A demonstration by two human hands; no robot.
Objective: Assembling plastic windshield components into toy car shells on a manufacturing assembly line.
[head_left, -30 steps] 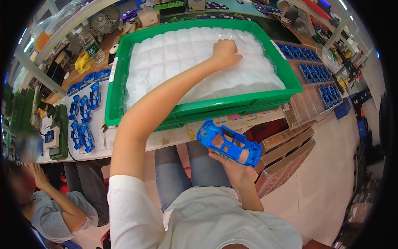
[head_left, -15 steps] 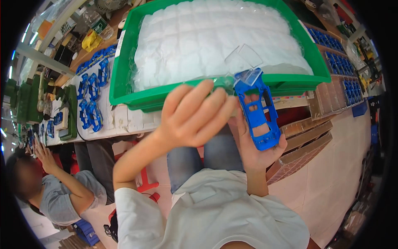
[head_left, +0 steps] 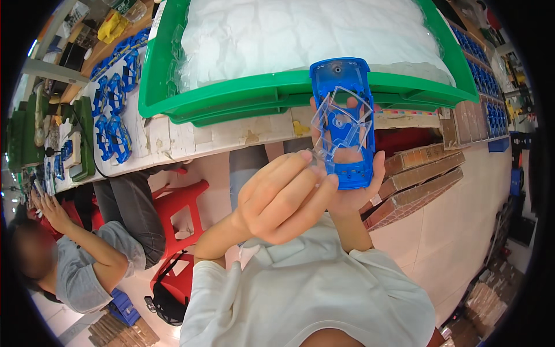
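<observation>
My right hand [head_left: 355, 199] holds a blue plastic toy car body shell [head_left: 350, 178] from below, its palm under the near end and fingers along the left edge. The shell's far end reaches over the rim of the green tray [head_left: 248, 95]. My left hand [head_left: 286, 196] is closed in a pinch on a clear plastic window piece [head_left: 319, 130], which lies across the openings in the shell's middle. Whether the window piece is seated or only held over the shell, I cannot tell. White padding [head_left: 277, 46] fills the tray.
More blue shells [head_left: 118, 136] lie on the white-covered table to the left, and others stand in rows [head_left: 494, 118] at the far right. Cardboard boxes [head_left: 419, 168] sit low on the right. A red stool [head_left: 182, 211] and a seated co-worker [head_left: 87, 254] are at left.
The blue shell has straightened and shows more of its far end. My left hand has moved down and right, bringing the clear piece onto the shell's middle. The view has shifted.
</observation>
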